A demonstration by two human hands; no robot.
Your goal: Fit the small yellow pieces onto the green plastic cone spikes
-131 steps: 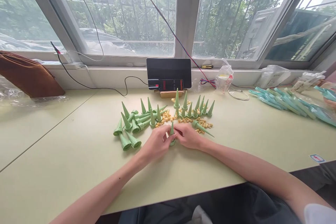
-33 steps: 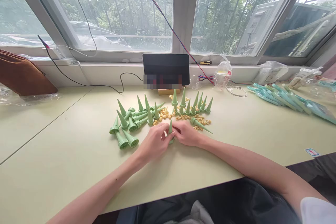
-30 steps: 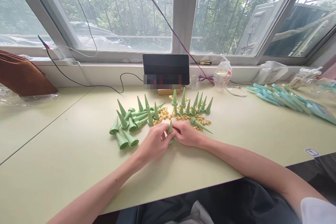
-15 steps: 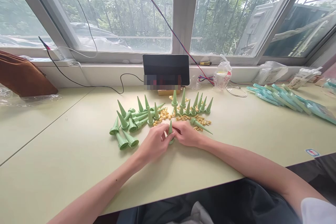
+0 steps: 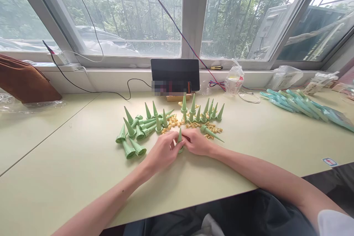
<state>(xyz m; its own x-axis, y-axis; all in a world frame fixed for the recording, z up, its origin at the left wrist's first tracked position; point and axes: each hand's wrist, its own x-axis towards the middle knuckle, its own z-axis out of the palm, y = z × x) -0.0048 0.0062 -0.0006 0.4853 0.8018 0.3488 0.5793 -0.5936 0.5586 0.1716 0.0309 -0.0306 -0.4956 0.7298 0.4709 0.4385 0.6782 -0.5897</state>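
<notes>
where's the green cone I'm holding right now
In the head view, that green cone is roughly upright just below centre, between your left hand and right hand, nearer you than the yellow pieces.

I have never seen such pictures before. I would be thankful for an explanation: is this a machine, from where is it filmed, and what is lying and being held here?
There is no machine here: these are a person's two bare hands. One camera, worn on the person's head, looks forward and down at them. On the pale table are green cones, some standing, some lying, with small yellow pieces scattered near them. A black screen stands at the back. The left hand holds one upright green cone. The right hand is close beside it; whether it holds anything is hidden.
</notes>
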